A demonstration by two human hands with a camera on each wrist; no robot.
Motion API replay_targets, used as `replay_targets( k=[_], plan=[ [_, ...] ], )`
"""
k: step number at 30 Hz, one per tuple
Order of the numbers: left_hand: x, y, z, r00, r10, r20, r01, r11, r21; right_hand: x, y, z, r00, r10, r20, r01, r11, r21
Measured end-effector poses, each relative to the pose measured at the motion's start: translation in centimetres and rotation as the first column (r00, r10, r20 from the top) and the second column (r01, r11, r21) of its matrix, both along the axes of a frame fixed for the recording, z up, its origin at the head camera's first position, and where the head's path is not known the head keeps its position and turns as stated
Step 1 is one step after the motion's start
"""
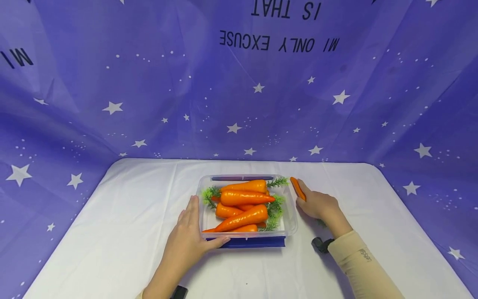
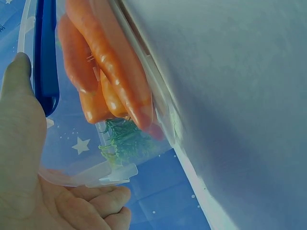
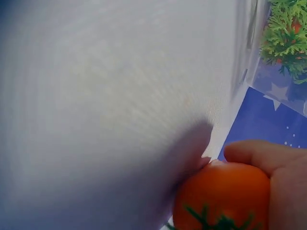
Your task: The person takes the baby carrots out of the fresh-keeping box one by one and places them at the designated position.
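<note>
A clear plastic box (image 1: 290,216) with blue latches sits mid-table, filled with several orange carrots (image 1: 244,197) with green tops. My left hand (image 1: 188,236) lies flat against the box's left side, thumb along its front edge; the left wrist view shows the box's clear wall (image 2: 115,173) and carrots (image 2: 103,62) up close. My right hand (image 1: 317,204) grips one more carrot (image 1: 297,187) just right of the box, on the white cloth. The right wrist view shows that carrot's stem end (image 3: 223,196) under my fingers (image 3: 261,154).
The white tablecloth (image 1: 123,216) spreads bare to left and right of the box. A purple star-printed backdrop (image 1: 149,83) closes the back and both sides. A dark wrist strap (image 1: 321,244) shows by my right sleeve.
</note>
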State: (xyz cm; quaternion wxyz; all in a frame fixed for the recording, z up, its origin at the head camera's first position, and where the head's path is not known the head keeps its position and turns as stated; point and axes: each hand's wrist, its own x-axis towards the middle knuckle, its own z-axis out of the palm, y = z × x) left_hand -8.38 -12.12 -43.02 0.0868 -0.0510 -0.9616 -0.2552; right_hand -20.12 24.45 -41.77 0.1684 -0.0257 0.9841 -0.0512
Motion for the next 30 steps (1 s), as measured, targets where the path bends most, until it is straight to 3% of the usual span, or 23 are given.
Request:
replay_targets(
  k=[6,15,23,30],
  plan=[
    [0.0,0.0,0.0,1.000,0.002,0.001,-0.002,1.000,0.010,0.1,0.0,-0.1,0.999,-0.012,0.041,0.011,1.000,0.017],
    [0.0,0.0,0.0,1.000,0.001,0.004,-0.001,1.000,-0.002,0.1,0.1,0.1,0.999,-0.039,0.012,0.038,0.997,0.063],
    [0.0,0.1,0.0,1.000,-0.003,-0.011,0.003,1.000,-0.002,0.3,0.7,1.4,0.988,-0.048,-0.145,0.056,0.997,0.055],
    [0.0,0.0,0.0,1.000,-0.002,-0.020,0.003,1.000,0.005,0.7,0.0,4.6,0.940,-0.021,-0.341,0.027,1.000,0.013]
  ],
)
